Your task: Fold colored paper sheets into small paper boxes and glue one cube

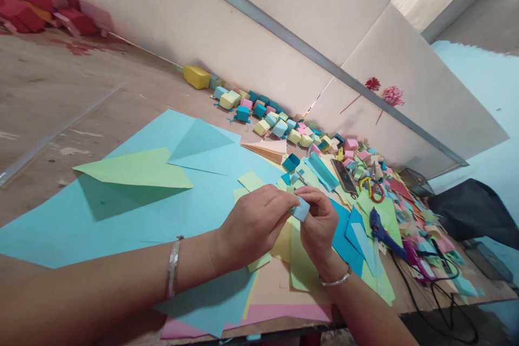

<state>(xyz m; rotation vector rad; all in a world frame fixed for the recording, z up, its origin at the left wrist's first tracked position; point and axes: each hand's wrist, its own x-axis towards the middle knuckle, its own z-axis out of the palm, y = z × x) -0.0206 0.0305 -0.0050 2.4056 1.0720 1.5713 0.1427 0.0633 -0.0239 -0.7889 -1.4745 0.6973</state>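
**Paper box in a two-handed pinch, easily dented**

Nearest, the left hand (259, 221) and right hand (320, 221) both grasp one pale blue paper box (301, 210), pinched between their fingers just past the right end of the big blue sheet (156, 221). Too hard a squeeze could buckle its walls, and an uneven pull might skew it or spring a fold. Fingers cover much of it, so I cannot tell how well its edges are joined.

By the right wrist, right of the big blue sheet, a loose yellow-green sheet (300, 265) overlaps other papers; a dragging forearm could shift them.

Farther right of the big blue sheet lies a dark blue glue gun (385, 235), with a black cord (433, 287) looping past the table edge. A snag there could pull tools down; were the gun hot, which is not shown, a brush could burn.

On the big blue sheet, a folded green sheet (138, 170) could be crumpled by the left arm.

Past the big blue sheet's far edge, small paper boxes (279, 128) sit crowded together; a careless reach might crush or scatter them.
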